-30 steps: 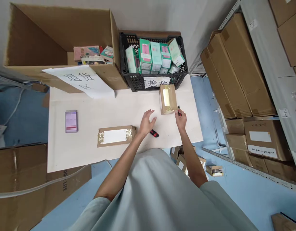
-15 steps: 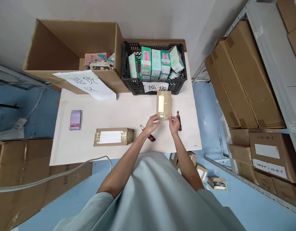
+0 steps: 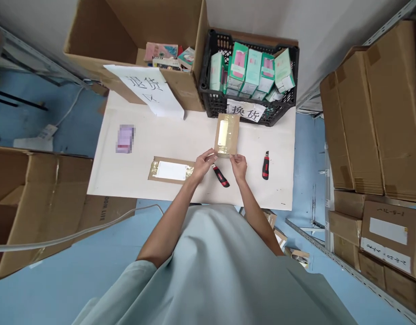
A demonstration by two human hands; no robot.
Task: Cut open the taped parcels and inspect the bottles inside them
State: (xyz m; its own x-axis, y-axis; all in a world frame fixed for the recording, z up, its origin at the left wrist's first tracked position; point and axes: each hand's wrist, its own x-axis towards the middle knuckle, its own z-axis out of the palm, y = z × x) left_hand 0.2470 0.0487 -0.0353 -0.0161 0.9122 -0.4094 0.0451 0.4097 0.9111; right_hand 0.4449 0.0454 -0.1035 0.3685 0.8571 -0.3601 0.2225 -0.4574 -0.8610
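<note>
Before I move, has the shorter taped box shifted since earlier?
Yes, left: against the sign on the crate, the box went from right end to left end.

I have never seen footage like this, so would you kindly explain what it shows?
This is a head-worn camera's view, looking down at the wearer's own bare hands; no machine appears. The left hand and right hand hold a small brown cardboard parcel by its near corners. The white tabletop also bears two black-and-red cutters, a long brown taped carton and a pixelated purple item; behind stand an open brown cardboard box and a black plastic crate of green-and-white boxes.
</note>
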